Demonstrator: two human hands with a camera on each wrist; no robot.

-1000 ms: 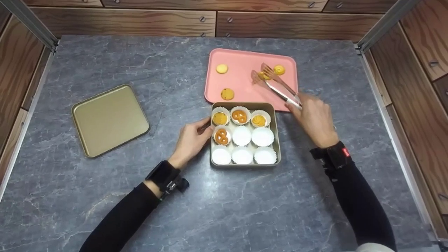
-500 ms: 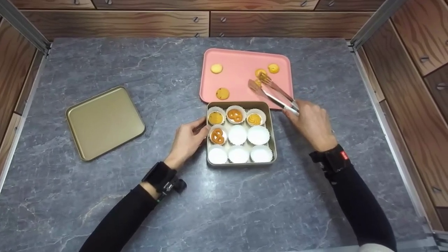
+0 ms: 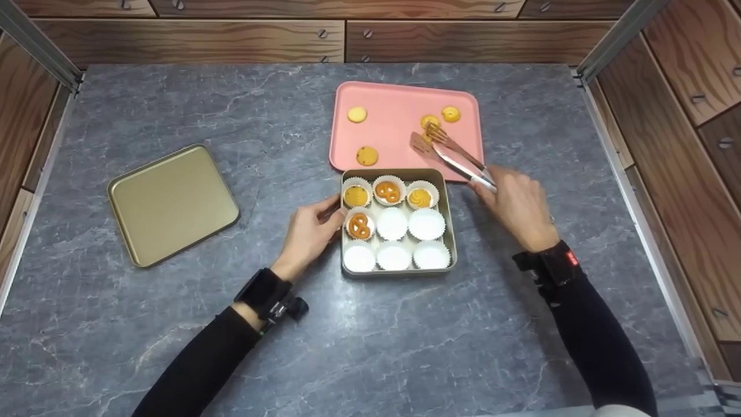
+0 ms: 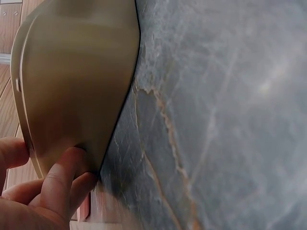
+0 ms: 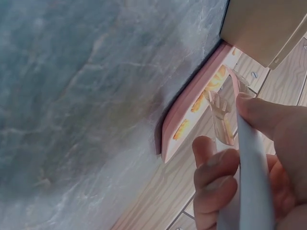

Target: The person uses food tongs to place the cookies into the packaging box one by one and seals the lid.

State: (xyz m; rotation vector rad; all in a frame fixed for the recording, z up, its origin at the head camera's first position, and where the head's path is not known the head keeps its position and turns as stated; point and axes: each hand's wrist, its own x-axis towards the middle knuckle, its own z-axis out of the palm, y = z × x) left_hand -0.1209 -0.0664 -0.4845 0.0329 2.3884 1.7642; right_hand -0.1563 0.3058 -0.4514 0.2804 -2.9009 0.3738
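Note:
My left hand (image 3: 310, 234) holds the near-left side of a square gold tin (image 3: 454, 243); in the left wrist view its fingertips press the tin's outer wall (image 4: 81, 86), and a digit lies at the rim. White paper cups (image 3: 392, 223) fill the tin. Two of them hold pretzels (image 3: 388, 191), one a round cookie (image 3: 356, 196), one a swirled cookie (image 3: 419, 198). My right hand (image 3: 518, 205) grips tongs (image 3: 460, 166) with brown slotted ends, spread apart over the pink tray (image 3: 393, 130). A yellow cookie (image 3: 427, 138) shows between the ends, partly hidden.
Beside the tongs' ends lie two more yellow cookies (image 3: 430, 121) on the tray. A pale cookie (image 3: 357, 114) and a spotted cookie (image 3: 367, 156) are on its left side. The gold lid (image 3: 173, 205) lies left on the grey marbled table (image 3: 278, 359).
The tongs' ends have come nearer me, off the middle yellow cookie and down to the one nearest me. My left hand stays at the tin. The whole view has shifted slightly.

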